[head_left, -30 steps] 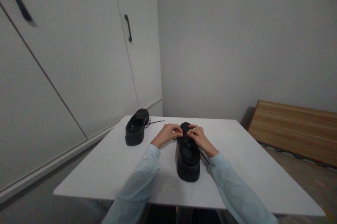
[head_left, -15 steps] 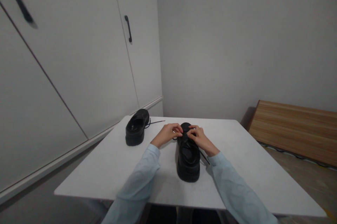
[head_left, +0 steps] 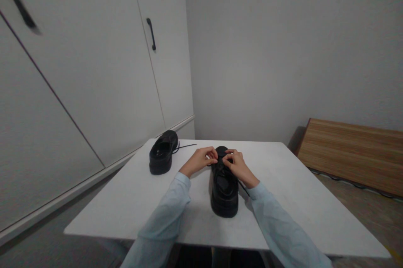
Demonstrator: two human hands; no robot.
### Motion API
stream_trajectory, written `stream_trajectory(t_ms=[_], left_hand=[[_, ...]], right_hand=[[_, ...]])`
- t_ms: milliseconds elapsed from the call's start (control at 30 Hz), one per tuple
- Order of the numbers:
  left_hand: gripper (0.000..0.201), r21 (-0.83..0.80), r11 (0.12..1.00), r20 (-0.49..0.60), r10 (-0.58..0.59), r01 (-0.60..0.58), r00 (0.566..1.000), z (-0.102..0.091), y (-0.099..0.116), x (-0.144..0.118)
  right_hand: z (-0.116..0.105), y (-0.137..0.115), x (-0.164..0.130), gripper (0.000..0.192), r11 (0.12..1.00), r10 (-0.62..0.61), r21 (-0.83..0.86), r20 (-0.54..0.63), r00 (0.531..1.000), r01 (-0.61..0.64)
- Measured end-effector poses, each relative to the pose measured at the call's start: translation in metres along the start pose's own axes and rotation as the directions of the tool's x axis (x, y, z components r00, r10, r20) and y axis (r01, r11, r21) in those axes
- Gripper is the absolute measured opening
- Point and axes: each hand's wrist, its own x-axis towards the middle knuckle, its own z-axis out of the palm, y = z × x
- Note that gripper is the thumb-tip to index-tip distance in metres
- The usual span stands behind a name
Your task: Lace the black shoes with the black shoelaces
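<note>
A black lace-up shoe (head_left: 225, 205) stands on the white table in front of me, its heel toward me and its toe pointing away. From the left, my left hand (head_left: 202, 160) pinches at the lacing with thumb and forefinger closed on the shoelace. My right hand (head_left: 236, 165) does the same from the right, its fingertips close to those of the left. The dark lace hardly stands out against the shoe between them. One loose lace end (head_left: 244, 188) hangs out beside the shoe, below my right hand.
A second black shoe (head_left: 160, 166) stands at the table's far left, its loose lace (head_left: 188, 146) trailing right. The white table (head_left: 292, 217) reaches toward a grey wall. White cabinets (head_left: 94, 71) line the left side; a wood-grain board (head_left: 349, 154) leans low at the right.
Both hands stay pinched at the lacing with barely any movement. The whole view has shifted very slightly.
</note>
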Motion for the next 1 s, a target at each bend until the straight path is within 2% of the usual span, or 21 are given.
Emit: stream_trajectory(t_ms=[100,200,333,433,533,633,767,867,1000], left_hand=[[0.016,0.066,0.997,-0.027,0.029,-0.027,0.999,-0.001,0.002,0.000],[0.027,0.179,0.979,-0.101,0.114,-0.095,0.988,-0.001,0.003,0.000],[0.058,0.258,0.955,-0.092,0.177,-0.148,0.980,0.002,0.001,0.000],[0.070,0.273,0.950,-0.035,0.170,-0.155,0.985,0.004,-0.001,-0.001],[0.065,0.269,0.949,-0.014,0.175,-0.165,0.984,0.005,-0.003,-0.001],[0.056,0.291,0.943,-0.010,0.174,-0.164,0.985,0.004,-0.003,0.000],[0.052,0.292,0.941,0.000,0.180,-0.172,0.984,0.007,-0.002,0.000],[0.051,0.260,0.949,0.006,0.183,-0.178,0.983,0.010,-0.001,0.000],[0.052,0.208,0.959,0.033,0.188,-0.191,0.982,0.012,-0.003,0.000]], right_hand=[[-0.001,-0.006,-0.005,0.014,0.999,-0.029,-0.018,-0.075,0.997,0.028],[-0.004,-0.012,-0.008,0.014,0.996,-0.088,-0.045,-0.148,0.985,0.082],[-0.008,-0.012,-0.006,0.016,0.989,-0.148,-0.028,-0.265,0.953,0.146],[-0.013,-0.009,-0.003,0.016,0.980,-0.132,0.100,-0.310,0.942,0.170],[-0.018,-0.009,-0.001,0.021,0.946,-0.039,0.296,-0.302,0.952,0.133],[-0.024,-0.012,0.000,0.025,0.860,0.046,0.502,-0.252,0.967,0.090],[-0.030,-0.016,-0.001,0.026,0.642,0.103,0.762,-0.199,0.975,0.088],[-0.034,-0.019,-0.001,0.028,0.499,0.100,0.863,-0.152,0.983,0.083],[-0.042,-0.021,-0.002,0.029,0.407,0.096,0.909,-0.137,0.986,0.087]])
